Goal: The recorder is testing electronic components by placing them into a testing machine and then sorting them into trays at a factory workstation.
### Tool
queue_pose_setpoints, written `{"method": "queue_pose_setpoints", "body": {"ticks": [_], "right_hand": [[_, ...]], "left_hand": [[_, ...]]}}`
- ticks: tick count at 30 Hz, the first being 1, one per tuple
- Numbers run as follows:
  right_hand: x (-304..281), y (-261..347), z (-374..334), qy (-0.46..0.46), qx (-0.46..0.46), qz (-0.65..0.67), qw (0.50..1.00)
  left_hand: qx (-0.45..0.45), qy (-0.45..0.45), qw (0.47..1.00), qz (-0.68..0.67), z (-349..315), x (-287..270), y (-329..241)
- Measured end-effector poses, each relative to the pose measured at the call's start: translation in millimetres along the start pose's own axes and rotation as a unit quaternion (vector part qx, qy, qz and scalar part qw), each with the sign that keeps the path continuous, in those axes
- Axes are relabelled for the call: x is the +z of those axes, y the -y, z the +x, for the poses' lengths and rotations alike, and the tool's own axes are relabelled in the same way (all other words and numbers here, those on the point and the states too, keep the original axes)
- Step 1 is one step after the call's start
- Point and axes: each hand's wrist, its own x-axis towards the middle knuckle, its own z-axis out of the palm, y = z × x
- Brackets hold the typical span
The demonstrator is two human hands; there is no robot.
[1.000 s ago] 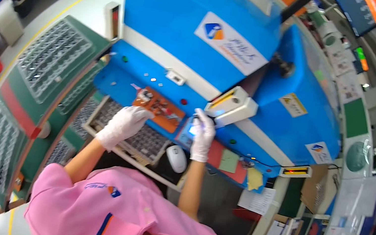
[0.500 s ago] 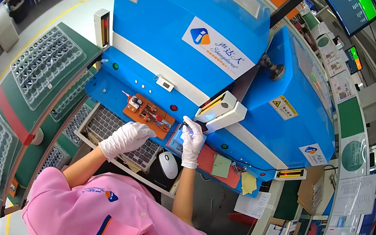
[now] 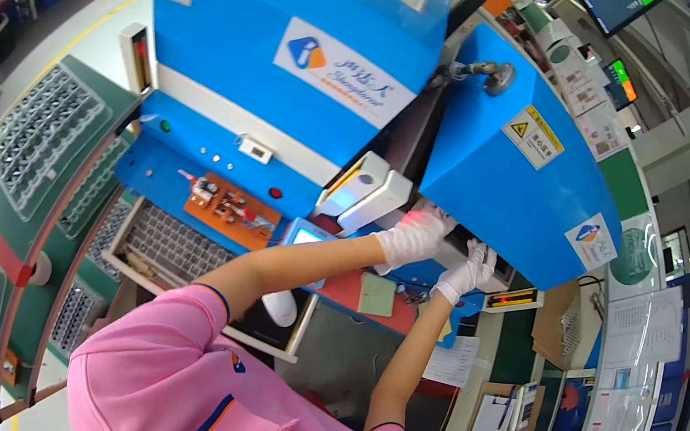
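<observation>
Head view, landmark: we take the big blue machine (image 3: 299, 60) as reference for all positions.
Left hand (image 3: 411, 236): we see it white-gloved, reaching under the machine's right blue housing (image 3: 517, 181), just right of the white box-shaped unit (image 3: 365, 193). Grip: we cannot tell; the fingers go into the shadowed opening.
Right hand (image 3: 466, 272): we note it gloved, raised just right of the left hand, fingertips at the lower edge of the same housing. Grip: fingers look loosely spread, holding nothing we can make out.
Orange fixture plate (image 3: 231, 209): on the machine's front ledge, well left of both hands.
Keyboard (image 3: 173, 245): below that ledge.
White mouse (image 3: 283, 306): right of the keyboard.
Grey part trays (image 3: 41, 134): left of the machine on green benches.
</observation>
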Motion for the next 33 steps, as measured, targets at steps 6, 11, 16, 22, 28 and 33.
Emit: {"method": "queue_pose_setpoints", "body": {"ticks": [6, 11, 16, 22, 28, 33], "right_hand": [[58, -49, 104, 0.041, -0.234, -0.446, 0.863], [109, -87, 128, 0.165, -0.202, -0.554, 0.791], [107, -90, 134, 0.199, -0.255, -0.4, 0.858], [89, -103, 146, 0.121, -0.231, -0.427, 0.866], [80, -130, 168, 0.294, -0.155, -0.338, 0.881], [95, -119, 138, 0.352, -0.157, -0.403, 0.83]], "left_hand": [[-0.098, 0.062, 0.992, -0.048, 125, 89, 85], [-0.185, -0.014, 0.983, 0.007, 133, 104, 111], [-0.149, 0.098, 0.964, 0.195, 138, 92, 111], [-0.131, 0.161, 0.967, 0.147, 165, 97, 105], [-0.08, -0.131, 0.976, -0.158, 161, 66, 63], [-0.015, -0.225, 0.962, -0.156, 51, -17, -2]]}}
